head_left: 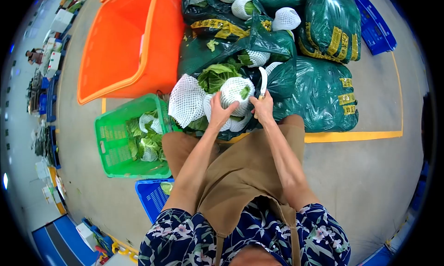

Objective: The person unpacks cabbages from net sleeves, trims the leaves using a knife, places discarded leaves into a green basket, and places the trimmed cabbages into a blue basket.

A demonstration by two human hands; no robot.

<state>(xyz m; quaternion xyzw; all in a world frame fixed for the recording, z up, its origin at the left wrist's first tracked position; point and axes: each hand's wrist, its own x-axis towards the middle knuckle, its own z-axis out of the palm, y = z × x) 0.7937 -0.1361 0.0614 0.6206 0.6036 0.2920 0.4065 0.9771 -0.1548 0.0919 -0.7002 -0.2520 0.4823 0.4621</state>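
Note:
My left hand (220, 112) is closed round the lower left side of a cabbage (237, 93) in a white foam net. In my right hand (262, 107) is a knife (263, 81) with a curved pale blade, its tip pointing up and away from me. The fingers of that hand also come close to the cabbage's right side. Under and beside it lie other netted cabbages and a loose white foam net (186, 101). A leafy green cabbage (218, 77) sits just behind, in an opened dark green bag (282, 87).
A large orange bin (162, 43) stands at the upper left. Below it is a green crate (111, 141) holding leaves and nets, with a blue crate (150, 196) nearer me. Full green bags (323, 97) are stacked right, beyond them a blue crate (373, 25). Far left, a person (34, 56) is visible.

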